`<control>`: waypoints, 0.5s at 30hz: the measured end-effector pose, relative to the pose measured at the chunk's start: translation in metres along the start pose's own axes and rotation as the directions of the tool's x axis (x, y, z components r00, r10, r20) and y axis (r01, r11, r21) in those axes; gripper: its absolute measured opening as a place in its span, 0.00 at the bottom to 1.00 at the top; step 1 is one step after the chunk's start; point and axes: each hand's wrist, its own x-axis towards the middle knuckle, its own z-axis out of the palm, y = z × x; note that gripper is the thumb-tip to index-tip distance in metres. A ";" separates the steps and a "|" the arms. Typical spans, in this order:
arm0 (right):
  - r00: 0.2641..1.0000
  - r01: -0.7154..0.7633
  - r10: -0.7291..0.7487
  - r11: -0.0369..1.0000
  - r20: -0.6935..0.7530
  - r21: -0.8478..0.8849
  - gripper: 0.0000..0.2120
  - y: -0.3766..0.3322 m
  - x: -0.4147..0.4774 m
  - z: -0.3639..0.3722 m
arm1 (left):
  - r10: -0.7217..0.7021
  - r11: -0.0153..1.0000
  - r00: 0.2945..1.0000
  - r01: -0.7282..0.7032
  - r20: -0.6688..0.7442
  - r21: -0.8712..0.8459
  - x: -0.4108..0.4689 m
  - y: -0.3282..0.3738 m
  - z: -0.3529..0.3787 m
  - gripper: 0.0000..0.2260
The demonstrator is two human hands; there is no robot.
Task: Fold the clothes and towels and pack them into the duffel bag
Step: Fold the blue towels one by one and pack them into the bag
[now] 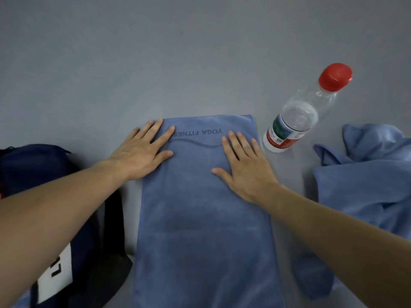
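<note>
A blue towel [200, 218] printed "YOGA FITNESS" lies folded into a long strip down the middle of the grey surface. My left hand [142, 152] lies flat with spread fingers over the towel's far left corner, partly on the surface beside it. My right hand [244, 165] presses flat on the towel near its far right edge. A dark navy duffel bag [29, 172] with a white label sits at the left, partly hidden under my left forearm. A second blue cloth [364, 178] lies crumpled at the right.
A clear water bottle [300, 116] with a red cap stands just beyond the towel's far right corner, close to my right hand. The grey surface [155, 63] stretches away behind the towel.
</note>
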 end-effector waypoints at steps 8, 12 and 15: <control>0.999 -0.027 0.028 0.999 -0.035 0.028 0.41 0.010 0.052 -0.011 | -0.084 0.978 0.980 0.046 -0.180 -0.205 0.034 0.011 -0.011 0.23; 0.993 -0.043 0.048 0.998 -0.107 0.047 0.33 0.012 0.060 -0.012 | -0.217 0.949 0.931 0.131 -0.293 -0.286 0.035 0.015 -0.022 0.16; 0.961 -0.064 0.101 0.987 -0.256 0.149 0.24 0.021 0.075 -0.024 | -0.312 0.912 0.920 0.221 -0.237 -0.345 0.043 0.006 -0.026 0.12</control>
